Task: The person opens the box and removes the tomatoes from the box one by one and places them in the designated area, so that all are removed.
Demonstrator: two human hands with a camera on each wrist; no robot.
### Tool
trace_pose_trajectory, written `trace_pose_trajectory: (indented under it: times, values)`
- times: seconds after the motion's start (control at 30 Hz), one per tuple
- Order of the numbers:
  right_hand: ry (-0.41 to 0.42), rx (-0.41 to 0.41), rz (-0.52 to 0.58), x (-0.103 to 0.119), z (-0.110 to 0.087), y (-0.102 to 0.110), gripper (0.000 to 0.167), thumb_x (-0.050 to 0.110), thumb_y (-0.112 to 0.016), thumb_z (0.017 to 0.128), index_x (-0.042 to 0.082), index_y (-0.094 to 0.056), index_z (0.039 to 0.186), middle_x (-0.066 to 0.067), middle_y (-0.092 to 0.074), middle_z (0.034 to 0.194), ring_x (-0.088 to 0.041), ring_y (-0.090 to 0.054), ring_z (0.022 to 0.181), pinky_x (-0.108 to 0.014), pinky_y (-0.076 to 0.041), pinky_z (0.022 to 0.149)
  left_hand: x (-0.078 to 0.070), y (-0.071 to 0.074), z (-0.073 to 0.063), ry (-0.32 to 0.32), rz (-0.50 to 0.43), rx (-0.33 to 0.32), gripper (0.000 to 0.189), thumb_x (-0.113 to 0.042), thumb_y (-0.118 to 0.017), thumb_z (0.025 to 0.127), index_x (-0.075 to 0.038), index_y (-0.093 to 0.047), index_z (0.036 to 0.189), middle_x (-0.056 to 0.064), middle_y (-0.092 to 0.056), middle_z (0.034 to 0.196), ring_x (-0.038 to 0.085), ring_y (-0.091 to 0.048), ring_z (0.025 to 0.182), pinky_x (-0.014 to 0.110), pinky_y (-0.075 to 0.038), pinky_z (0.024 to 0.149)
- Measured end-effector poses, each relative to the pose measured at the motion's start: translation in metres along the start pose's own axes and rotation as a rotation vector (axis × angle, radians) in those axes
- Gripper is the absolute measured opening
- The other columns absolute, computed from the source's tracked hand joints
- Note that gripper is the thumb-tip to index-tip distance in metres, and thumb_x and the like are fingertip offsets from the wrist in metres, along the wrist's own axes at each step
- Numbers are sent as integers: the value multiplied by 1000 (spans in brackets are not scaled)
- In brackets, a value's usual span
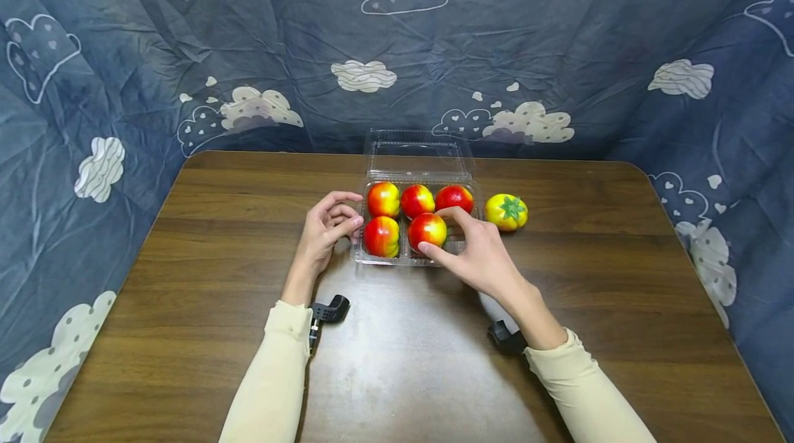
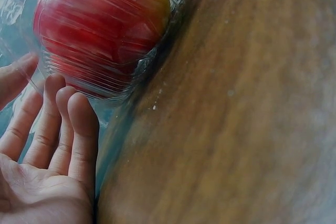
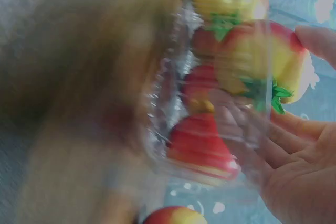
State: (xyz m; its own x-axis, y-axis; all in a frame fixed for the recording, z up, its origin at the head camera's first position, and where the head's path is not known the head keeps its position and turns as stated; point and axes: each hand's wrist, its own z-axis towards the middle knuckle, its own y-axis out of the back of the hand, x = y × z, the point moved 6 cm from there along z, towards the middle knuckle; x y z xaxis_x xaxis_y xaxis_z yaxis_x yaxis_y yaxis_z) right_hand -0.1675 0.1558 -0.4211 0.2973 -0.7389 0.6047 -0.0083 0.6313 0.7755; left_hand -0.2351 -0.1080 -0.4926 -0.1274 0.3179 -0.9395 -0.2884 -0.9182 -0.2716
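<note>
A clear plastic clamshell container stands with its lid raised at the back. Three red-and-yellow tomatoes fill its back row, among them one at the back left, and another tomato sits front left. With thumb and fingertips my right hand pinches a red-and-yellow tomato at the front middle; its green calyx shows in the right wrist view. Whether this tomato touches the container floor, I cannot tell. My left hand touches the container's left side with loosely bent fingers.
One yellow tomato with a green calyx lies on the wooden table, right of the container. Behind the table hangs a blue cloth with cloud prints. Each wrist carries a black camera, such as the left one.
</note>
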Motion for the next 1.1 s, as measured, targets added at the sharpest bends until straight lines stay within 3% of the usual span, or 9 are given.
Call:
trace_pose_trajectory:
  times: [0.23,0.67,0.83,0.93,1.1]
  values:
    - [26,-108,-9,0,-1,24,60,48,-85,86,11,-66,130,-8,-76,120,-29,-72,99,-47,-59,85,0,-1,1,2,-7,1,41,13,-68,91,15,-56,130,5,-69,81,15,-60,56,23,-56,52]
    - [-37,-223,75,-20,0,54,57,42,-87,85,13,-65,129,-6,-72,122,-25,-71,105,-49,-65,87,0,-1,0,2,1,-5,40,15,-68,91,15,-56,130,6,-69,81,16,-60,57,23,-56,54]
    - [-65,-267,43,-30,0,67,59,45,-85,86,14,-64,132,-5,-70,125,-24,-67,110,-46,-63,91,-1,-1,0,2,3,-1,41,14,-68,91,14,-57,130,6,-70,81,16,-60,57,23,-56,54]
    - [-79,-304,10,-36,-1,78,59,46,-85,86,15,-65,132,-5,-69,125,-25,-65,113,-41,-57,89,0,-1,0,6,-1,-2,41,14,-68,91,14,-56,130,6,-70,81,15,-61,57,23,-57,54]
    - [-86,-367,-5,-46,-3,93,58,40,-86,86,12,-65,133,-7,-67,125,-26,-65,110,-15,-48,85,1,0,0,10,0,-6,41,15,-68,91,15,-56,131,6,-70,81,15,-61,57,23,-57,54]
